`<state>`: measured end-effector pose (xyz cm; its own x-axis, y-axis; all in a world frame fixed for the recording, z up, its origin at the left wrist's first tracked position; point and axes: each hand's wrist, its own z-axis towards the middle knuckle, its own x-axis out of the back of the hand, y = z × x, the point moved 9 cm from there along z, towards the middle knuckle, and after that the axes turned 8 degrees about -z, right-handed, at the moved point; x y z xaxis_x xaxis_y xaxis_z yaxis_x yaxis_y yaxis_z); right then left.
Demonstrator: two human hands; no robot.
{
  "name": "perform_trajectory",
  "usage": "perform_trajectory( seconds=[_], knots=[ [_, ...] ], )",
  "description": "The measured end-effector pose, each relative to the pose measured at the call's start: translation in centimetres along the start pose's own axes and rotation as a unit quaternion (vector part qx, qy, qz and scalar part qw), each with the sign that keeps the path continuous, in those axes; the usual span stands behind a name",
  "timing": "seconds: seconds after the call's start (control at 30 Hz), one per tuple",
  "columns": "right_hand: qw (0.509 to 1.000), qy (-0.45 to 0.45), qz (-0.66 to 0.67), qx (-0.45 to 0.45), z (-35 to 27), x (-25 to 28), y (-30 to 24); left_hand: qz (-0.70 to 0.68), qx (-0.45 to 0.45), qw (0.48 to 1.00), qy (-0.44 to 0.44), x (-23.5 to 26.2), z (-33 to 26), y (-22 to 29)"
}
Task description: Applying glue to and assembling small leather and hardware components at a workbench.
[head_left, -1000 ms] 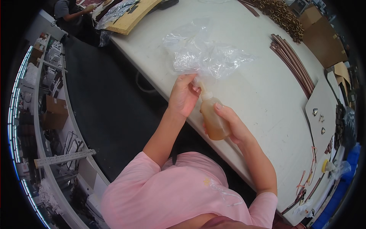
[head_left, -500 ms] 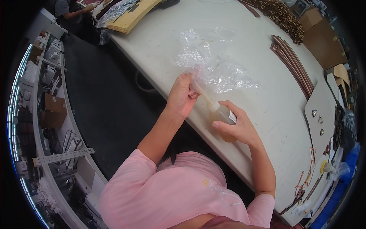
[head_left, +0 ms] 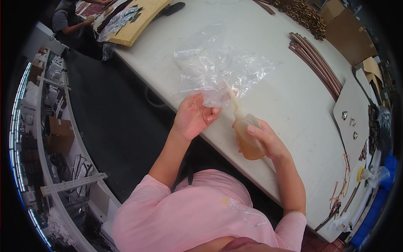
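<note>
My right hand (head_left: 268, 138) is wrapped round a translucent squeeze bottle (head_left: 250, 143) with amber liquid in it. The bottle tilts, its long pale nozzle (head_left: 231, 94) pointing away from me over the near edge of a clear plastic bag (head_left: 205, 71). That bag lies crumpled and shiny on the white table (head_left: 294, 138). Beside its near edge is my left hand (head_left: 194, 116), palm partly up, fingers loosely curled and apart, with nothing visible in its grasp. Whether its fingertips touch the film is hard to make out.
Brown strips (head_left: 317, 65) lie bundled at the right, with a heap of brass-coloured chain (head_left: 300, 14) behind. A grey board (head_left: 352, 113) carries small metal pieces. Cardboard (head_left: 346, 35) stands far right. At the far left, another person (head_left: 69, 25) works beside a wooden board (head_left: 140, 21).
The nozzle has parted from my left hand, whose fingers have loosened. The bottle has turned more upright and shows more fully. The plastic bag lies more spread out.
</note>
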<state>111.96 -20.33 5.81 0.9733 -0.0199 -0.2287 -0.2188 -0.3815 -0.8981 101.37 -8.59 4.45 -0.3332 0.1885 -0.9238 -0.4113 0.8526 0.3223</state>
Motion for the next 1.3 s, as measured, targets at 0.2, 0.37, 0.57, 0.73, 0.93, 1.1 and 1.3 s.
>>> perform_trajectory(
  seconds=[0.2, 0.37, 0.57, 0.73, 0.93, 1.1, 1.3],
  knots=[
    [0.999, -0.029, 0.022, -0.026, 0.3, -1.0, 0.7, -0.126, 0.029, 0.988, -0.081, -1.6, 0.7, -0.6],
    [0.995, -0.066, 0.059, -0.056, 0.4, -2.0, 1.0, 0.044, -0.033, 0.996, -0.07, 1.4, 0.9, 0.1],
    [0.972, -0.14, 0.167, -0.083, 0.6, -3.7, 1.4, 0.174, -0.153, 0.973, -0.002, -1.9, 0.4, 1.3],
    [0.969, 0.107, -0.179, 0.132, 1.0, -3.3, -2.8, 0.163, -0.269, 0.948, 0.048, -2.6, 0.2, 2.6],
    [0.959, 0.127, -0.206, 0.148, 1.5, -5.2, -3.1, 0.095, -0.283, 0.952, 0.069, -3.6, 0.1, 4.2],
    [0.975, -0.103, 0.196, 0.032, 1.3, -6.7, -1.4, -0.033, -0.214, 0.976, 0.01, -3.7, 0.8, 3.0],
    [0.757, 0.291, -0.539, 0.227, -2.3, -3.8, -7.8, 0.122, -0.339, 0.933, 0.028, -4.2, 0.5, 4.8]
  ],
)
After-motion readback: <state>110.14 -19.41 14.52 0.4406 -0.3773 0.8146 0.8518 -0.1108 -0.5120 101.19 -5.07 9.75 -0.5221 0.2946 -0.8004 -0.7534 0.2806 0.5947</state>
